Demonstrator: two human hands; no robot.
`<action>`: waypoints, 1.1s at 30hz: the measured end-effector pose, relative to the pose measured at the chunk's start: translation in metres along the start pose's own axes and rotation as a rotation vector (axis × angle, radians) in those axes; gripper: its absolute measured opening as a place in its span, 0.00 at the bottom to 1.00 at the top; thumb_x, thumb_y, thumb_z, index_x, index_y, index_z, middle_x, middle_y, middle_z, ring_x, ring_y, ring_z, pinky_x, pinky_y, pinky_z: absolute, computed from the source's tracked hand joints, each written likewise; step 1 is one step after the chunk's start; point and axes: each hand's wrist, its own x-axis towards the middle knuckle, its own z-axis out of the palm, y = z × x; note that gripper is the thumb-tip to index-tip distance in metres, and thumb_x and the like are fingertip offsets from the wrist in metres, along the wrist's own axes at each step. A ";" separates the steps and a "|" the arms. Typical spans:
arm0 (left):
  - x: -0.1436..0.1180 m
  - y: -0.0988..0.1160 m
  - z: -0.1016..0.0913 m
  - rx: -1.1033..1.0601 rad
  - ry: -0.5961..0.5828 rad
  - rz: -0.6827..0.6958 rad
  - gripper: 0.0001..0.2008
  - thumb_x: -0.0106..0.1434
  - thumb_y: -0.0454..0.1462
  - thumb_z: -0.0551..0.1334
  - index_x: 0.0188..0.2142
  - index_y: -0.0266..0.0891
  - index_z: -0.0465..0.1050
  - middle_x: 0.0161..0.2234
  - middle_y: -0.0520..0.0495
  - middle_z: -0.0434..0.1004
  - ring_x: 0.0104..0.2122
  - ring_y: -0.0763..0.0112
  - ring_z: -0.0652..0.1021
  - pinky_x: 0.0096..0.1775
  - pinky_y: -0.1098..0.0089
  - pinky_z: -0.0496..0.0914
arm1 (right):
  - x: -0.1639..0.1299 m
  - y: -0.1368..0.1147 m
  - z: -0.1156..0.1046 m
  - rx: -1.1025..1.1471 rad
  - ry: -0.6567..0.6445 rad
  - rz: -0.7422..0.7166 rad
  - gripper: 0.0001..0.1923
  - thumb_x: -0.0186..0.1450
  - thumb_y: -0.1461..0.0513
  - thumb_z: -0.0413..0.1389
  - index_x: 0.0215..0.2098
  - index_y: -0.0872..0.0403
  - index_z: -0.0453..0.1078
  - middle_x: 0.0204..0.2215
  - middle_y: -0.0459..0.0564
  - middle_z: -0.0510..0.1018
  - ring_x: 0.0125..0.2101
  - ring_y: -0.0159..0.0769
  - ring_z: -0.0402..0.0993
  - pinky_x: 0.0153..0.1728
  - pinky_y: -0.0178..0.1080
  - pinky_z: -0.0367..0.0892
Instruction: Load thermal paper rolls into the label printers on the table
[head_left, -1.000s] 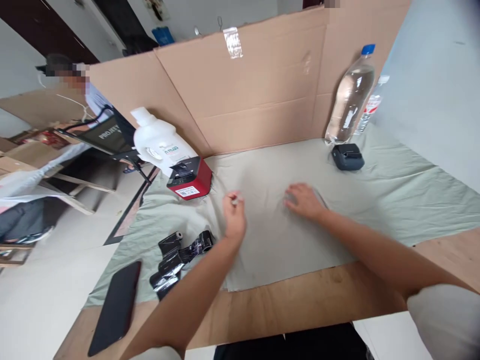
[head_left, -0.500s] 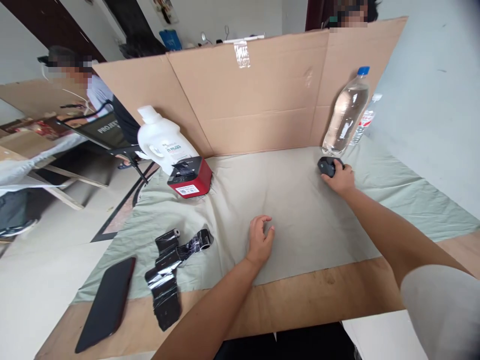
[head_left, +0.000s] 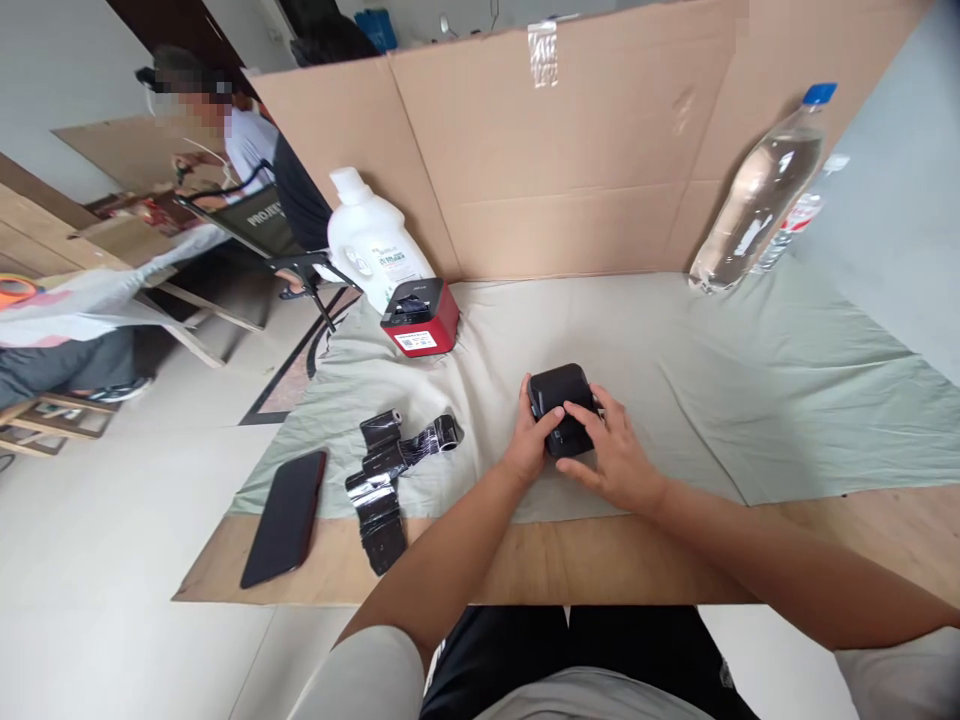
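From where I stand, the black device (head_left: 559, 382) is between the worker's two hands, to the right of the red box (head_left: 439, 325) and nearer the worker. The left hand (head_left: 529, 442) grasps its left side, thumb laid over the top. The right hand (head_left: 622, 460) has its fingers on the other side and top, loosely bent (whether they truly grip, I can't tell). Nor can I tell if the device rests on the cloth (head_left: 637, 330) or is lifted a little.

A white jug (head_left: 382, 240) stands right behind the red box, leaning in my view. On the worker's side of that box lies a twisted strip of black film (head_left: 384, 540), and farther left of it, a dark phone (head_left: 283, 520). Well to the box's right stand a large blue-capped bottle (head_left: 761, 195) and, partly hidden, a smaller bottle (head_left: 796, 222).
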 end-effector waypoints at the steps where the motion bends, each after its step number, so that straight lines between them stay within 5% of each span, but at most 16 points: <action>1: 0.002 0.002 -0.002 0.012 0.008 -0.002 0.51 0.53 0.43 0.74 0.70 0.51 0.47 0.63 0.43 0.66 0.62 0.54 0.69 0.63 0.55 0.61 | 0.003 0.003 0.001 0.096 0.009 0.046 0.34 0.65 0.41 0.53 0.63 0.50 0.60 0.64 0.65 0.57 0.62 0.58 0.58 0.59 0.63 0.61; 5: 0.006 0.000 -0.008 0.017 -0.051 -0.025 0.50 0.53 0.44 0.73 0.69 0.47 0.50 0.65 0.41 0.65 0.64 0.51 0.66 0.65 0.54 0.59 | 0.019 0.022 0.002 0.469 -0.001 0.306 0.47 0.60 0.40 0.59 0.69 0.48 0.48 0.64 0.63 0.58 0.60 0.54 0.64 0.57 0.60 0.66; 9: 0.008 -0.005 -0.010 0.036 -0.077 -0.093 0.52 0.52 0.44 0.74 0.70 0.47 0.49 0.67 0.42 0.62 0.66 0.53 0.64 0.65 0.56 0.58 | 0.022 0.033 0.006 0.688 -0.142 0.391 0.57 0.58 0.42 0.63 0.72 0.48 0.36 0.66 0.62 0.58 0.64 0.53 0.61 0.64 0.59 0.57; 12: 0.015 -0.004 -0.017 0.045 -0.129 -0.163 0.45 0.55 0.47 0.71 0.68 0.46 0.55 0.64 0.42 0.67 0.61 0.55 0.70 0.60 0.58 0.66 | 0.017 0.038 0.010 0.789 -0.124 0.436 0.57 0.58 0.43 0.63 0.73 0.49 0.36 0.66 0.61 0.61 0.63 0.51 0.62 0.66 0.57 0.56; 18: 0.030 0.001 -0.036 0.159 -0.225 -0.276 0.41 0.57 0.46 0.67 0.68 0.45 0.57 0.42 0.46 0.81 0.33 0.68 0.80 0.38 0.66 0.75 | 0.016 0.046 0.011 0.877 -0.123 0.469 0.55 0.59 0.44 0.63 0.73 0.46 0.37 0.65 0.59 0.64 0.62 0.50 0.65 0.64 0.57 0.58; 23: 0.031 0.003 -0.037 0.194 -0.279 -0.263 0.42 0.56 0.47 0.69 0.67 0.43 0.57 0.37 0.48 0.81 0.31 0.70 0.80 0.37 0.69 0.74 | 0.017 0.052 0.009 0.847 -0.170 0.418 0.58 0.59 0.46 0.64 0.74 0.47 0.34 0.69 0.58 0.55 0.67 0.51 0.56 0.68 0.57 0.49; 28: 0.031 0.004 -0.034 0.193 -0.214 -0.250 0.39 0.54 0.46 0.71 0.63 0.41 0.64 0.31 0.52 0.77 0.27 0.74 0.77 0.33 0.72 0.73 | 0.017 0.058 0.007 0.924 -0.231 0.408 0.59 0.56 0.49 0.64 0.74 0.46 0.32 0.72 0.55 0.49 0.70 0.52 0.48 0.69 0.57 0.42; 33: 0.035 0.003 -0.035 0.186 -0.217 -0.284 0.40 0.54 0.46 0.71 0.63 0.40 0.63 0.28 0.54 0.76 0.24 0.76 0.75 0.30 0.73 0.71 | 0.018 0.056 0.005 1.016 -0.191 0.496 0.52 0.57 0.50 0.62 0.72 0.45 0.41 0.69 0.55 0.57 0.66 0.50 0.57 0.66 0.55 0.53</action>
